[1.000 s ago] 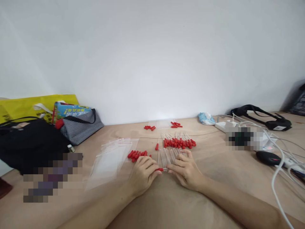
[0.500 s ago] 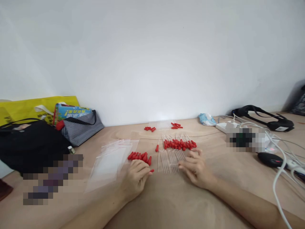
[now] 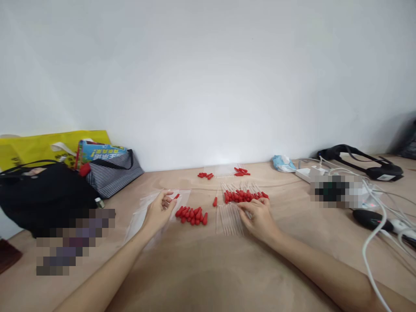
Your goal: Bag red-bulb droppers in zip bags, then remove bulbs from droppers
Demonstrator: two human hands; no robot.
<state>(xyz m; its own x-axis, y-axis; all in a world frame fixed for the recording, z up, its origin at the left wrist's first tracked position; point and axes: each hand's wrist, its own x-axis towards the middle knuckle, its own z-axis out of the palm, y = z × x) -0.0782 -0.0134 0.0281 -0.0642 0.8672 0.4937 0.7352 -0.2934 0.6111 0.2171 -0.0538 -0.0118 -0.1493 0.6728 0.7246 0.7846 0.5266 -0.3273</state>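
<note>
My left hand is raised over the clear zip bags, with a small red rubber bulb pinched at its fingertips. To its right lies a pile of red rubber bulbs. My right hand is closed in a pinch at the upper ends of a row of thin clear dropper tubes, on one tube as far as I can see; its fingers hide part of the row. Behind them lies a row of droppers with red bulbs fitted. A single dropper lies just left of that row.
Near the wall lie a clear bag and two small groups of red-bulbed pieces. A striped bag and a black bag stand left. A blue mask, a power strip, a headset and white cables lie right.
My left hand has moved from in front of the bulb pile up and left over the bags, carrying a red bulb. My right hand has shifted slightly left and closed at the tubes' upper ends.
</note>
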